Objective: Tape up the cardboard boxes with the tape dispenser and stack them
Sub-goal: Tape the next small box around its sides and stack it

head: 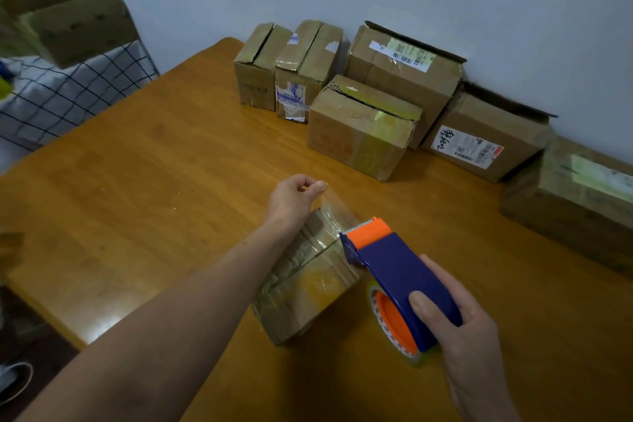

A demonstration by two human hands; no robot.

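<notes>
A small cardboard box (308, 288) lies on the wooden table (154, 181) right in front of me. My right hand (462, 329) grips a blue and orange tape dispenser (400, 271) beside the box's right side, its orange cutter end over the box top. A strip of clear tape (334, 207) runs from the cutter up to my left hand (294, 199), which pinches the free end between thumb and finger above the box's far end. My left forearm crosses over the box's left side and hides part of it.
Several more cardboard boxes stand along the wall at the back of the table: two narrow ones (287, 68), a mid-size one (359, 127), larger labelled ones (400, 68) (486, 137), one at the right edge (575, 205). A wire rack (68, 86) stands left.
</notes>
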